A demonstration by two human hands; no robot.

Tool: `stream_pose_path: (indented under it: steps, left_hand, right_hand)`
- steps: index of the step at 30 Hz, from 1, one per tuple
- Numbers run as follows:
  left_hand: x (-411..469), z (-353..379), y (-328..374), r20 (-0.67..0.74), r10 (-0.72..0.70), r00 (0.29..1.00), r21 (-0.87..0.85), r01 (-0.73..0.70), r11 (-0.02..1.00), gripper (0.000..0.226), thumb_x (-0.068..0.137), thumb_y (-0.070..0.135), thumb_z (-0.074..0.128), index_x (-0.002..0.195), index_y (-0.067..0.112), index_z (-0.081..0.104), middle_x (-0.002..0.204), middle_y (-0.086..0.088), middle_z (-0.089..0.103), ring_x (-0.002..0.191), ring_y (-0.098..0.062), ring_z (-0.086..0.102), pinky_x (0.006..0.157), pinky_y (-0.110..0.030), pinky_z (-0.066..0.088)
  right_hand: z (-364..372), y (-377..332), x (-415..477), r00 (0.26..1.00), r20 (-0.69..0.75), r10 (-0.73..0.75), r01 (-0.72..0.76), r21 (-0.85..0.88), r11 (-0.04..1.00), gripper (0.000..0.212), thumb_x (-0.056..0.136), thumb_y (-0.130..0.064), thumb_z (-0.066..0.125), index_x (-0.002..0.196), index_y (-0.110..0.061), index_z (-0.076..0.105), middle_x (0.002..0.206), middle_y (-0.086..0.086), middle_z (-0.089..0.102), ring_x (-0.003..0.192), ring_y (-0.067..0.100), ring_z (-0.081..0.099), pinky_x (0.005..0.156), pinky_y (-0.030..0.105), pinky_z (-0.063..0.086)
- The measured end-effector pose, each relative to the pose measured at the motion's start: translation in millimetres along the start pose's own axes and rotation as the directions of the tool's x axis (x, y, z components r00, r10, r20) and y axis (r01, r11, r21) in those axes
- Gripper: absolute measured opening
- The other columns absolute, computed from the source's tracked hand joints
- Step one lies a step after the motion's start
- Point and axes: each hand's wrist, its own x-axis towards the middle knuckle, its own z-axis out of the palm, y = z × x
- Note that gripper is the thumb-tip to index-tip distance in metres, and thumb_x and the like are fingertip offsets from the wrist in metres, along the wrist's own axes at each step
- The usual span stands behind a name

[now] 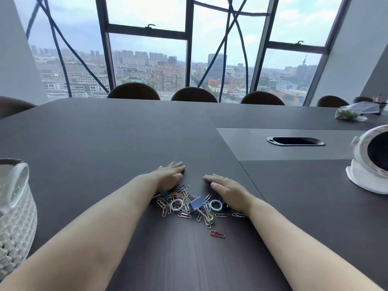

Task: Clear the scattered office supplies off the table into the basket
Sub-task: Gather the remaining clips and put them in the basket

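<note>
A heap of paper clips, silver and coloured, lies on the dark table in front of me. In the heap sit a blue binder clip and two white tape rings. One red clip lies apart, nearer to me. My left hand rests flat on the table at the heap's left side, fingers stretched out. My right hand lies flat at the heap's right side. Both hands hold nothing. The white woven basket stands at the far left edge of the view.
A white round appliance stands at the right edge of the table. A cable slot is set in the table's middle panel. A plastic bag lies at the far right. Several chair backs line the far side under the windows.
</note>
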Motion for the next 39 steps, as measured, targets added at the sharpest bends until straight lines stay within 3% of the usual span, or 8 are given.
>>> stream_pose_path:
  steps: [4, 12, 16, 18, 21, 26, 34, 39]
  left_hand:
    - [-19, 0, 0, -0.053, 0.053, 0.997, -0.141, -0.060, 0.988, 0.044, 0.099, 0.015, 0.024, 0.142, 0.010, 0.032, 0.155, -0.003, 0.020, 0.143, -0.013, 0.015, 0.113, -0.022, 0.008]
    - [-108, 23, 1, -0.110, 0.160, 0.981, -0.272, -0.185, 0.944, 0.038, 0.097, 0.021, 0.039, 0.134, 0.021, 0.047, 0.146, 0.006, 0.037, 0.138, -0.007, 0.026, 0.112, -0.020, 0.015]
    - [-138, 32, 5, -0.132, 0.126, 0.983, -0.271, -0.158, 0.950, 0.071, 0.073, 0.055, 0.056, 0.136, 0.027, 0.040, 0.139, 0.009, 0.046, 0.127, -0.003, 0.040, 0.110, -0.022, 0.029]
    - [-148, 33, 5, -0.157, 0.156, 0.975, -0.255, -0.193, 0.948, 0.076, 0.071, 0.050, 0.066, 0.137, 0.030, 0.036, 0.138, 0.010, 0.046, 0.125, -0.001, 0.042, 0.110, -0.025, 0.031]
    - [-155, 33, 3, -0.186, 0.185, 0.965, -0.114, -0.208, 0.972, 0.093, 0.068, 0.054, 0.071, 0.143, 0.028, 0.023, 0.145, 0.008, 0.033, 0.134, -0.007, 0.029, 0.112, -0.022, 0.023]
    - [-132, 39, 1, -0.117, 0.062, 0.991, 0.048, -0.056, 0.997, 0.133, 0.037, 0.097, 0.028, 0.146, 0.030, -0.008, 0.157, 0.007, -0.009, 0.143, -0.014, -0.016, 0.119, -0.038, -0.001]
    - [-75, 30, -14, -0.133, 0.003, 0.991, 0.064, 0.005, 0.998, 0.088, 0.077, 0.069, 0.046, 0.145, 0.039, -0.002, 0.157, 0.005, -0.007, 0.143, -0.018, -0.015, 0.116, -0.048, -0.004]
    - [-72, 32, -18, -0.211, 0.113, 0.971, 0.031, -0.109, 0.994, 0.055, 0.084, 0.060, 0.046, 0.135, 0.040, 0.037, 0.147, 0.005, 0.029, 0.139, -0.014, 0.019, 0.115, -0.033, 0.017]
  right_hand:
    - [0, 3, 0, 1.000, 0.010, -0.015, 0.014, 0.043, 0.999, 0.037, 0.099, -0.017, 0.033, 0.133, -0.023, 0.047, 0.147, -0.008, 0.038, 0.141, 0.006, 0.020, 0.120, 0.037, 0.009]
    - [-3, -23, -16, 0.988, 0.152, 0.032, -0.019, -0.082, 0.996, 0.039, 0.100, -0.023, 0.031, 0.137, -0.027, 0.041, 0.155, -0.004, 0.020, 0.145, 0.011, 0.007, 0.120, 0.039, 0.003]
    - [6, -38, -40, 0.980, 0.197, 0.023, -0.021, -0.013, 1.000, 0.040, 0.100, -0.024, 0.032, 0.140, -0.025, 0.037, 0.156, -0.002, 0.019, 0.145, 0.011, 0.006, 0.120, 0.037, 0.001]
    - [6, -37, -56, 0.980, 0.197, 0.028, -0.051, 0.113, 0.992, 0.046, 0.097, -0.030, 0.040, 0.142, -0.029, 0.030, 0.153, -0.005, 0.026, 0.144, 0.009, 0.015, 0.119, 0.031, 0.007]
    - [2, -36, -80, 0.976, 0.214, 0.028, -0.061, 0.149, 0.987, 0.077, 0.084, -0.046, 0.060, 0.144, -0.041, 0.013, 0.151, -0.011, 0.030, 0.138, 0.003, 0.026, 0.118, 0.027, 0.015]
    - [19, -39, -84, 0.998, 0.062, 0.001, 0.015, -0.263, 0.965, 0.100, 0.070, -0.067, 0.061, 0.143, -0.045, -0.003, 0.156, -0.014, 0.009, 0.144, 0.007, 0.007, 0.119, 0.030, 0.011]
    - [22, -40, -36, 0.999, -0.037, 0.016, -0.027, -0.325, 0.945, 0.067, 0.085, -0.060, 0.045, 0.142, -0.047, 0.012, 0.156, -0.008, 0.014, 0.144, 0.015, 0.008, 0.117, 0.039, 0.012]
    - [24, -39, -32, 0.993, -0.110, -0.049, 0.009, -0.338, 0.941, 0.040, 0.086, -0.055, 0.047, 0.123, -0.041, 0.050, 0.135, -0.010, 0.045, 0.129, 0.016, 0.032, 0.109, 0.032, 0.024]
